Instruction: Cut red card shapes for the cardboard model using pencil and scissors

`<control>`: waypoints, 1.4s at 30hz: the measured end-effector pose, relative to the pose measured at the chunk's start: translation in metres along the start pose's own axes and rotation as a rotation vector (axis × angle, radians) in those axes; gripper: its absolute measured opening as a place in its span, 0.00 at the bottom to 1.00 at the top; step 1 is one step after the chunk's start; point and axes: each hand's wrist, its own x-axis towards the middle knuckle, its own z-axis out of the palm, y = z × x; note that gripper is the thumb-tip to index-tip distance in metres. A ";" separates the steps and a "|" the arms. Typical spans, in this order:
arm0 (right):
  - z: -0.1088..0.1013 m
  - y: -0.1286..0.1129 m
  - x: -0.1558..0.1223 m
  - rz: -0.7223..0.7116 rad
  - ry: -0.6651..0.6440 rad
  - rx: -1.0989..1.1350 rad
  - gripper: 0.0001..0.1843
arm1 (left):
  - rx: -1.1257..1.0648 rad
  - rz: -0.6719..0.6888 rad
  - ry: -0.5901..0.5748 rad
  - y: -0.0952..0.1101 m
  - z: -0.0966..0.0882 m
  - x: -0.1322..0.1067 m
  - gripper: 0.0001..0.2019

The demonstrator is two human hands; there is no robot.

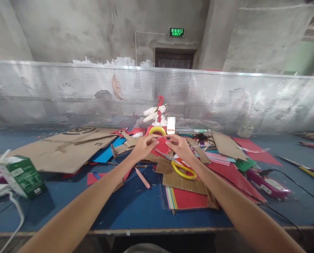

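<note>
Both my arms reach out over a blue table (135, 207). My left hand (143, 144) and my right hand (179, 146) meet over the middle, each pinching an edge of a small red paper piece (162, 144) held between them. Yellow-handled scissors (181, 168) lie on brown cardboard just under my right wrist. A yellow tape roll (157, 130) sits right behind the red piece. A pink pencil-like stick (142, 178) lies on the table below my left forearm.
A big cardboard sheet (64, 149) covers the left. A green carton (23, 175) stands at the left edge. Coloured paper sheets (185, 197) lie in front, a purple glue gun (269, 183) with a black cable at right. A perforated metal screen (67, 93) closes the back.
</note>
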 end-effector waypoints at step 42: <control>-0.003 0.016 0.005 0.186 0.041 0.158 0.17 | -0.379 -0.374 0.189 -0.003 0.003 0.003 0.12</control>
